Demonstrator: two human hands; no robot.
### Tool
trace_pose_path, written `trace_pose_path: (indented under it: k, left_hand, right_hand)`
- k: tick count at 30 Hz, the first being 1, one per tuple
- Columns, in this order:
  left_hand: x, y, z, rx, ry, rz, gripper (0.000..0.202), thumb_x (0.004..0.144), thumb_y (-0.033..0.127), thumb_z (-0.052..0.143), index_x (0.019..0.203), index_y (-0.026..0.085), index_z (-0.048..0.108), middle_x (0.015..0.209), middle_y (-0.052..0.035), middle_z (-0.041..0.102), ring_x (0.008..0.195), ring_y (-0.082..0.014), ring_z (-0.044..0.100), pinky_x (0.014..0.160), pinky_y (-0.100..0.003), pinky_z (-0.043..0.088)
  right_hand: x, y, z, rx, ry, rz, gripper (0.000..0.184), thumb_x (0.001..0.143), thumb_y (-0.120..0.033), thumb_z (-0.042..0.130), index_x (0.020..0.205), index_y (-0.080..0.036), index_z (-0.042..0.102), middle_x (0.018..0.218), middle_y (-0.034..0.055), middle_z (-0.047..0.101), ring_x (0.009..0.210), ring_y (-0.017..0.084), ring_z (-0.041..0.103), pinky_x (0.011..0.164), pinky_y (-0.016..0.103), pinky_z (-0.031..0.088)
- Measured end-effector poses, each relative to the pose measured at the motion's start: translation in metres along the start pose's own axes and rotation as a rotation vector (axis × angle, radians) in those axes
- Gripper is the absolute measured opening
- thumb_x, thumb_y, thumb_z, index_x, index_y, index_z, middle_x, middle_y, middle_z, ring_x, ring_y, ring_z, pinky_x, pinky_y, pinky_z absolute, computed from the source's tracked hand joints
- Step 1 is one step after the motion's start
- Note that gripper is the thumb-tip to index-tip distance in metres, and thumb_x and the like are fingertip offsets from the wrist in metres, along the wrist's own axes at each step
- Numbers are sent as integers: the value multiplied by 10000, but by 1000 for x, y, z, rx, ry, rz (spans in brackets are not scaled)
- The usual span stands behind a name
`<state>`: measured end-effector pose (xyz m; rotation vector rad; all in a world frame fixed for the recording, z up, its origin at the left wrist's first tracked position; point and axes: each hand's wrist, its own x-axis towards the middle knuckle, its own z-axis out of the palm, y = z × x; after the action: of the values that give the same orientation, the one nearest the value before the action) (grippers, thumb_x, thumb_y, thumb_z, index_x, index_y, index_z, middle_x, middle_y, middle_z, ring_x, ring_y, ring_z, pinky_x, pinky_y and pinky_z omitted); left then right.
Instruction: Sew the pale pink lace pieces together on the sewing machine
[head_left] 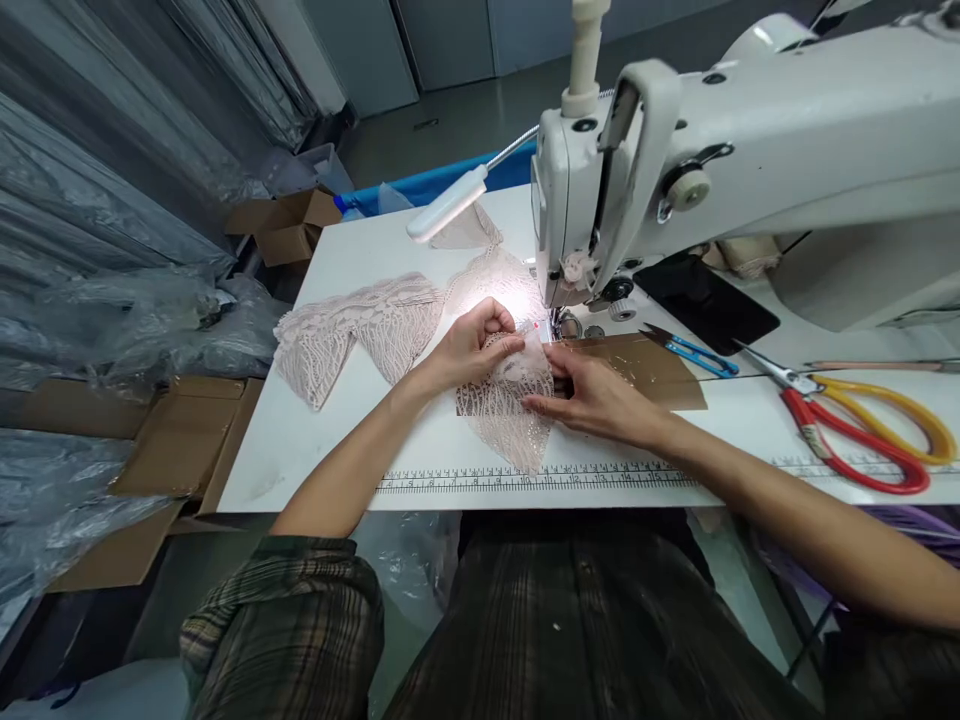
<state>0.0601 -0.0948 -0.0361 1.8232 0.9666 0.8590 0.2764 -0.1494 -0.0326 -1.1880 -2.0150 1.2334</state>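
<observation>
Pale pink lace fabric (pixel 517 425) lies in front of the sewing machine (pixel 570 200), close to its needle and presser foot. My left hand (pixel 480 345) pinches the upper edge of this lace between thumb and fingers. From the other side, my right hand (pixel 592 390) grips the lace's right edge, its fingers partly hidden behind the cloth. A small whitish strip with a red mark (pixel 536 328) shows at the top of the lace, beside the needle area. More lace (pixel 390 320) spreads over the table to the left and behind.
A lamp (pixel 450 205) lights the needle area. Blue thread snips (pixel 694 352), a black phone (pixel 709 300) and red-and-yellow-handled scissors (pixel 855 420) lie right. Brown card (pixel 645 370) lies under the right hand. A printed ruler (pixel 540 480) runs along the table's front edge. Cardboard boxes (pixel 180 430) stand left.
</observation>
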Motion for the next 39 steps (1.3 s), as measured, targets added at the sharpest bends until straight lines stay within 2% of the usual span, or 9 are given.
trace_pose_path:
  k: [3,6,9,11,14,18,24,33,39]
  left_hand:
    - [0,3,-1,-161,-45,-100,404,805,374,825,962,201,496,687,52,592,563,-67,538,502,-201,392]
    - [-5,4,3,-163,-57,-149,448,771,333,858,995,199,494,648,78,598,543,-65,563,499,-188,404]
    - [-11,2,14,-106,-45,-122,449,765,287,864,1027,189,513,687,66,651,597,-82,631,552,-202,462]
    - [-13,1,20,-78,-30,-97,479,757,265,871,1082,179,529,738,44,691,657,-106,679,601,-227,508]
    - [-13,-2,27,-77,1,-73,527,750,249,877,1144,169,536,768,31,706,684,-118,698,638,-252,540]
    - [-12,-3,29,-98,20,-66,516,769,270,867,1149,165,535,768,27,701,684,-119,698,640,-257,552]
    - [-14,-2,30,-144,14,-40,585,797,291,843,1261,150,515,840,-17,735,761,-155,738,693,-289,603]
    - [-16,-8,32,-125,24,35,589,806,354,840,1283,149,561,926,-65,770,826,-191,765,744,-328,642]
    - [-16,-9,33,-48,45,45,543,850,331,808,1295,145,559,905,-68,781,822,-174,757,713,-290,622]
  right_hand:
    - [-10,-10,10,405,-160,197,349,756,-386,820,875,-167,576,748,-8,617,688,110,580,645,262,504]
    - [-24,-13,12,760,-292,419,508,639,-415,913,948,-155,605,884,29,692,738,105,647,627,230,552]
    - [-31,-4,-4,616,-394,491,589,627,-440,921,1045,-161,613,892,37,710,694,118,668,508,206,500]
    - [-28,7,-23,302,-433,429,569,651,-489,901,1030,-169,623,738,-2,672,576,107,607,447,207,422]
    - [-13,23,-47,-17,-193,235,540,689,-566,861,1034,-181,704,778,17,689,632,107,599,522,226,446]
    - [9,27,-48,128,-157,112,524,819,-584,761,1228,-259,721,1093,52,740,899,159,678,711,273,551]
    - [17,21,-29,209,-23,69,352,880,-515,716,1023,-198,770,942,51,765,847,153,697,758,280,561]
    - [9,29,-24,250,30,11,325,930,-455,669,1133,-211,737,1077,75,768,965,185,738,891,333,610]
    - [7,28,-27,195,23,13,358,925,-493,677,1141,-216,746,1050,68,771,921,175,734,847,318,607]
